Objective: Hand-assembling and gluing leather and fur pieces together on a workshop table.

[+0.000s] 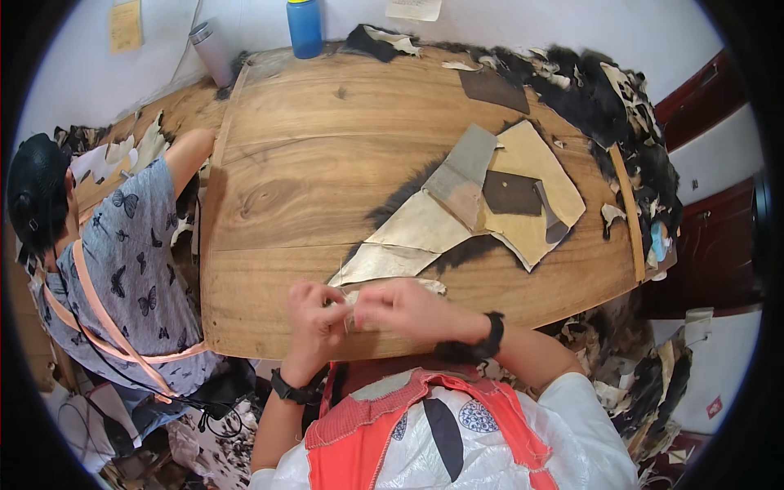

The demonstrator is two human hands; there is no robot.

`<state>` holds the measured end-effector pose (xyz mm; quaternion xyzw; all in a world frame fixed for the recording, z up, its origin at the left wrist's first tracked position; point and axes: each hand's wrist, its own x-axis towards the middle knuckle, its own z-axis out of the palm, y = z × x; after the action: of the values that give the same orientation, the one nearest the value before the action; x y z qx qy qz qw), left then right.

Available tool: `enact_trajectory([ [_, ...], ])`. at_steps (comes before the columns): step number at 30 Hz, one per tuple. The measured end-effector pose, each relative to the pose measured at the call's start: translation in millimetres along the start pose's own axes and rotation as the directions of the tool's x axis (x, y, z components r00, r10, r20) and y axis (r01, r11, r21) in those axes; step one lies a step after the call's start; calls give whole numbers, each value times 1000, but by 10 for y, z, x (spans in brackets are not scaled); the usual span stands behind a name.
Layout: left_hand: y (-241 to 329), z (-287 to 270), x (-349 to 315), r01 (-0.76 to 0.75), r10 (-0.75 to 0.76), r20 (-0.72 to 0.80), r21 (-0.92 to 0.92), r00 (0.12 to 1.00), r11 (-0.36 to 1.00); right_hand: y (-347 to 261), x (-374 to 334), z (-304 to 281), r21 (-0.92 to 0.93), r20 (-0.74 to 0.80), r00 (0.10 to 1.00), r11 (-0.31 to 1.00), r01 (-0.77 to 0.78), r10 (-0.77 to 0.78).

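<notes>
Near the table's front edge, my left hand (314,320) and my right hand (394,309) are close together, slightly blurred, with curled fingers. Between them they pinch a small pale piece of hide (351,299); thin thread-like lines show beside the fingertips, too fine to make out. Just beyond the hands lies the narrow end of a large fur pelt (400,245), skin side up, dark fur showing along its edges. On it rest a grey pattern piece (461,175) and a dark brown flat piece (512,193).
The wooden table (302,163) has dark fur scraps (580,94) heaped along its far and right edges, beside a wooden strip (627,212). A blue bottle (305,31) and a grey tumbler (211,54) stand at the back. A co-worker (122,269) sits at the left.
</notes>
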<state>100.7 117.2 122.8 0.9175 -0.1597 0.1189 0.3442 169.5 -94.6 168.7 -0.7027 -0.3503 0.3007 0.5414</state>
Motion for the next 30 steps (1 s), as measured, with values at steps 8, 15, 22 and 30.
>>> enact_trajectory([
  [8, -45, 108, 224, 450, -450, -57, -14, 891, 893, 355, -32, 197, -374, -166, 976, 907, -192, 138],
  [15, -151, 202, 198, 389, -390, 30, 41, 920, 920, -17, -232, 262, -507, -217, 973, 843, -176, 73],
  [22, -155, 174, 164, 378, -378, -17, 10, 926, 926, -141, -283, 288, -520, 13, 993, 848, 104, -113],
  [30, 35, 90, -39, 276, -246, 124, -434, 961, 858, 375, 123, 77, 121, -307, 941, 987, -108, 141],
])
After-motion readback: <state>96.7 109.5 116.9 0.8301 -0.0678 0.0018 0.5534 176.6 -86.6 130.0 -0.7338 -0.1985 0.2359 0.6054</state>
